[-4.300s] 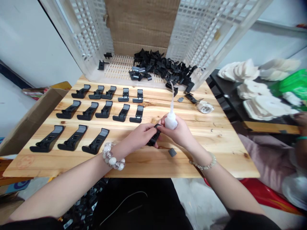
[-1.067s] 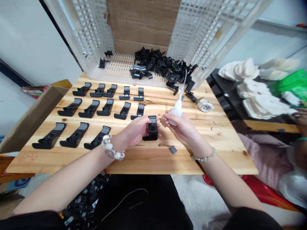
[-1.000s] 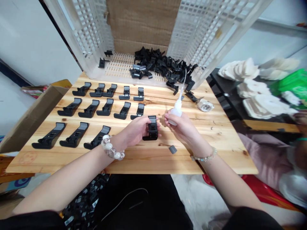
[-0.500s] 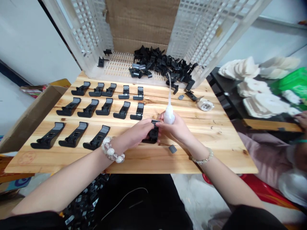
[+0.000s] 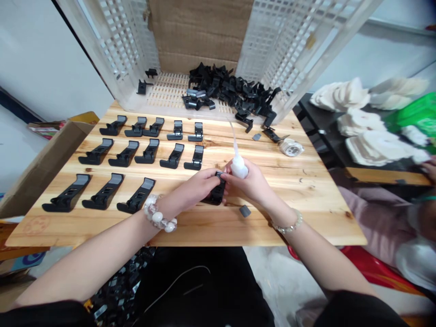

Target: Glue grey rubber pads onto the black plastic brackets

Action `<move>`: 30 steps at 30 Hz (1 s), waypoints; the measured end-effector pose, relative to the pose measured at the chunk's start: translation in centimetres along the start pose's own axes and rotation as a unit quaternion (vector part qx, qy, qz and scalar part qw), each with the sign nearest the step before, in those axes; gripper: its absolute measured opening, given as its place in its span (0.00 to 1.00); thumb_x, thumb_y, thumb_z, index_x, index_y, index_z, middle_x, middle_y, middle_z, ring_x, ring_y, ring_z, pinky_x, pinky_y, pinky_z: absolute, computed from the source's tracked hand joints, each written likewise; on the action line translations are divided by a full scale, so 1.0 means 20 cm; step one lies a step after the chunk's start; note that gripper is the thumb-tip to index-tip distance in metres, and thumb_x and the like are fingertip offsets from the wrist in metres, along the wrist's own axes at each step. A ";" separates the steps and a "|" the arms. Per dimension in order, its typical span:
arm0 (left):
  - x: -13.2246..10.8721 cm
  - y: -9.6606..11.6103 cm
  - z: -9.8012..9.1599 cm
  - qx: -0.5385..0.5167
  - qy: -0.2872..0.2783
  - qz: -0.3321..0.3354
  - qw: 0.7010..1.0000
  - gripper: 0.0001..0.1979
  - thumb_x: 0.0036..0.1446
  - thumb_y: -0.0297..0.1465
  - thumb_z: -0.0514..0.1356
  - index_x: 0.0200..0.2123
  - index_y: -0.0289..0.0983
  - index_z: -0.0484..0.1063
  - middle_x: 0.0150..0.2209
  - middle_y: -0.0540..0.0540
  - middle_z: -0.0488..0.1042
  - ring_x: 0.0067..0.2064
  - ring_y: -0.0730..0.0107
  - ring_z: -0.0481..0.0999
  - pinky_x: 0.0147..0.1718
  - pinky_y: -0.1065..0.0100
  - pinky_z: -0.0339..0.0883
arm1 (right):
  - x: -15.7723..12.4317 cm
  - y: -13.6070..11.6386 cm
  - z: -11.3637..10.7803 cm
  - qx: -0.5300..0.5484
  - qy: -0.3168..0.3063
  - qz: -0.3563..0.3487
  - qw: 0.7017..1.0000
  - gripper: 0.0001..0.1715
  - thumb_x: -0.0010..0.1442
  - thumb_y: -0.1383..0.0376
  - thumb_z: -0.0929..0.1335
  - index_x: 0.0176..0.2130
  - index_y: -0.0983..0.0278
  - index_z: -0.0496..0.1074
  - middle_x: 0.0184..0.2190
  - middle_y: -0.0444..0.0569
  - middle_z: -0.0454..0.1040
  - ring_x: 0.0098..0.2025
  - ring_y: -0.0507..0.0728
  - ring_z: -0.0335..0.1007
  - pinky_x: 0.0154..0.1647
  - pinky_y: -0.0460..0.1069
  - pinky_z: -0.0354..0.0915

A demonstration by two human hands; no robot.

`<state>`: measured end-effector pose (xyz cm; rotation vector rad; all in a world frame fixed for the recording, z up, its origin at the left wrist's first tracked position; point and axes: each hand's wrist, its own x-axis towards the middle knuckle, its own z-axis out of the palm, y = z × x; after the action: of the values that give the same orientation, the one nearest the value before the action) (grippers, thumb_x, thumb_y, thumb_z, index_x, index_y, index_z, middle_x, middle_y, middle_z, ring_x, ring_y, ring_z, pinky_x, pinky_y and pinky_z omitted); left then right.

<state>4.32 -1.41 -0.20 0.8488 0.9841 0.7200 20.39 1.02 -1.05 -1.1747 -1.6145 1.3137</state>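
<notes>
Pinching the black clip (image 5: 216,194); left hand (image 5: 195,187) now meets right hand (image 5: 250,184).

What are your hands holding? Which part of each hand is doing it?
The left hand holds a black plastic piece in its fingers, near the piece's upper end. The right hand holds a white squeeze bottle by its body, in its fingers.

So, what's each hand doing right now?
Left hand: closed, holding a black plastic bracket.
Right hand: closed, holding a white squeeze bottle.
</notes>
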 end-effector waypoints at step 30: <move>0.02 -0.03 -0.01 0.042 0.013 0.043 0.998 0.06 0.59 0.24 0.53 0.39 0.38 0.60 0.27 0.51 0.74 0.26 0.69 0.76 0.29 0.64 0.73 | 0.00 0.02 -0.01 -0.111 0.052 -0.085 0.989 0.10 0.51 0.64 0.73 0.29 0.61 0.66 0.27 0.43 0.71 0.29 0.54 0.65 0.33 0.51 0.63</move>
<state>4.39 -1.31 -0.89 0.9617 1.0108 0.7683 20.59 1.02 -1.36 -1.1854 -1.7743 0.9695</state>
